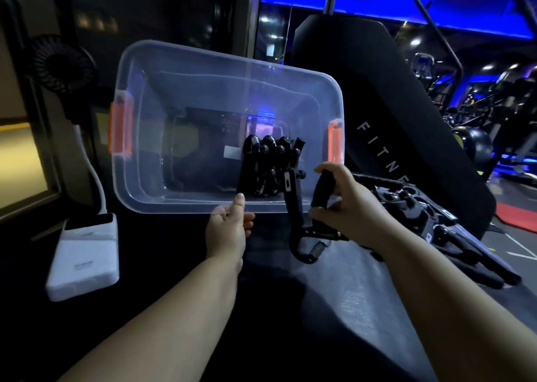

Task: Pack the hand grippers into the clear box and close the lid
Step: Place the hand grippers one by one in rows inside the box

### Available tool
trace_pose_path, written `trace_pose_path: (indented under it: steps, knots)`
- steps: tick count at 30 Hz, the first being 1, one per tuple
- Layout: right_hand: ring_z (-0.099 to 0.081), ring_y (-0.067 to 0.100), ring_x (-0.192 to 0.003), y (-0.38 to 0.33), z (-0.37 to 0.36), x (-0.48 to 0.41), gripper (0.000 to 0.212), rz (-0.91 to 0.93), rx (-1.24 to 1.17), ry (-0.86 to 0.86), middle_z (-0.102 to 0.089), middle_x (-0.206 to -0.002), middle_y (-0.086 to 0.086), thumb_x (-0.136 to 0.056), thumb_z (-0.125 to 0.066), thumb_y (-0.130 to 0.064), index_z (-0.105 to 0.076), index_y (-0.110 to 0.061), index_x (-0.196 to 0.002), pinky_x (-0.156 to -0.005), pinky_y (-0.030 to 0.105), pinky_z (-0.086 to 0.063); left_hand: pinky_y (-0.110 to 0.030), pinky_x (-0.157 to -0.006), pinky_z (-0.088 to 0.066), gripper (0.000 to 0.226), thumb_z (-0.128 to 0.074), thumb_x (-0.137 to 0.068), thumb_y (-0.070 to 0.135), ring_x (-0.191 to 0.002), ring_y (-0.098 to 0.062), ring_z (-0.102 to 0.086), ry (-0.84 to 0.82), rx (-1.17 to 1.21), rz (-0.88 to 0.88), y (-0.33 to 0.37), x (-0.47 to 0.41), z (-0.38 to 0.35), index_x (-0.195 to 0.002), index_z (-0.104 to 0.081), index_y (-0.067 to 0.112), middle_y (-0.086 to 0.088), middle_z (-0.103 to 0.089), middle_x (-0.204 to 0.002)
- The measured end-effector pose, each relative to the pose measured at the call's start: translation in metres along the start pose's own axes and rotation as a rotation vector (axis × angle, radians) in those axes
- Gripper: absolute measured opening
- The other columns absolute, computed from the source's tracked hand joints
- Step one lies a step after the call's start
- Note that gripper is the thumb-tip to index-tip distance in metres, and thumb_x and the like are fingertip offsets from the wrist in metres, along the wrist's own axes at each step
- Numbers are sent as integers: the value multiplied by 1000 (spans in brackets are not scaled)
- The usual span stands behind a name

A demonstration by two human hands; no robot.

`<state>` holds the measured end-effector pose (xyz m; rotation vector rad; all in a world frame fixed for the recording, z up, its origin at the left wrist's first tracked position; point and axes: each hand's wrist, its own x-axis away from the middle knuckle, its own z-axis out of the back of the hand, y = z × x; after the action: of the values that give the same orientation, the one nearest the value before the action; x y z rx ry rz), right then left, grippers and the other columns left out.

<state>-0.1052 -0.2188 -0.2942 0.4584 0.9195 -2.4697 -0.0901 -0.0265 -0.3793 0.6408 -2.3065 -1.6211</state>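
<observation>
1. Plastic, thin and see-through, forms the clear box (232, 59). It is a rounded rectangle, tilted with its open side toward the camera, and has an orange latch (120, 126) at each short end.
2. The left hand (228, 230) pinches the box's near rim, with the thumb on the edge and the fingers curled underneath.
3. Inside, against the near right part of the floor, several packed hand grippers (267, 169) stand in a tight row. They are matte black with round knobs.
4. The right hand (348, 207) is clamped round the padded, foam-like handle of one more hand gripper (292, 207). This gripper crosses the box's near right rim, and its coiled metal spring (318, 249) hangs below.
5. Just to the right, a pile of black grippers (421, 216) lies on the dark surface.
6. On the left lies a smooth white slab-shaped power bank (84, 253). Its white cable (93, 172) rises toward a small round black fan (62, 62).
7. Behind the box leans a black padded bench back (406, 97) with pale lettering.
</observation>
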Motion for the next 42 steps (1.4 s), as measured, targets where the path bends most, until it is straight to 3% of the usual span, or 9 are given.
trace_pose_path:
  steps: [5, 7, 11, 13, 21, 27, 32, 38, 42]
  knots:
    - [-59, 6, -60, -11, -16, -26, 57, 40, -122, 242, -57, -82, -15, -75, -78, -10, -42, -24, -117, -65, 24, -46, -21, -57, -45, 30, -55, -93, 37, -61, -10, -54, -5, 9, -2, 3, -1, 0, -96, -53, 8, -2, -62, -72]
    - [-56, 2, -66, -15, -20, -36, 54, 3, -184, 320, -55, -83, -15, -76, -78, -11, -40, -26, -112, -63, 19, -46, -21, -57, -45, 28, -55, -93, 36, -61, -10, -54, -9, -1, 10, 4, -1, 0, -95, -52, 8, -2, -62, -71]
    - [-62, 20, -74, -20, -35, -61, 54, -65, -268, 406, -60, -96, -1, -77, -77, -12, -36, -29, -106, -67, 34, -55, -21, -54, -44, 23, -60, -91, 33, -61, -10, -55, 16, 47, 34, 3, -2, 1, -85, -50, 14, -1, -63, -72]
    - [-60, 16, -68, -21, -45, -72, 53, -58, -238, 426, -60, -90, -1, -76, -77, -11, -35, -24, -105, -64, 37, -54, -21, -54, -45, 25, -59, -91, 37, -63, -11, -56, 27, 55, 37, 3, -2, 1, -87, -50, 14, -2, -63, -74]
    - [-57, 27, -84, -28, -81, -99, 54, -111, 33, 273, -59, -92, 1, -78, -77, -25, -37, -19, -113, -71, 35, -46, -29, -58, -47, 31, -30, -99, 50, -66, -19, -61, 40, 145, 68, 5, -3, 1, -91, -51, 29, -7, -68, -75]
    - [-48, 25, -76, -31, -100, -116, 49, -85, 168, 172, -53, -87, -1, -84, -72, -24, -37, -16, -117, -63, 31, -33, -29, -60, -47, 37, -27, -99, 52, -65, -19, -60, 29, 180, 89, 7, -2, 1, -92, -54, 26, -6, -64, -69]
    - [-54, 31, -84, -35, -113, -127, 36, -36, 293, 79, -56, -90, 7, -92, -60, -22, -39, -14, -121, -65, 33, -34, -27, -57, -48, 40, -27, -98, 52, -69, -19, -64, 11, 179, 90, 6, -4, 2, -101, -55, 25, -13, -69, -90]
    - [-43, 31, -117, -30, -115, -147, 36, -16, 540, 95, -62, -108, 12, -91, -61, -33, -47, -13, -117, -94, 39, -32, -26, -58, -48, 47, -27, -98, 53, -70, -19, -64, -1, 157, 109, 5, -3, 3, -109, -57, 18, -14, -69, -87]
    - [-33, 28, -122, -20, -116, -161, 33, 34, 650, 81, -57, -121, 6, -90, -58, -40, -50, -19, -114, -99, 40, -22, -25, -58, -47, 35, -26, -99, 49, -68, -18, -62, -8, 143, 117, 10, -2, 3, -90, -53, 28, -14, -66, -85]
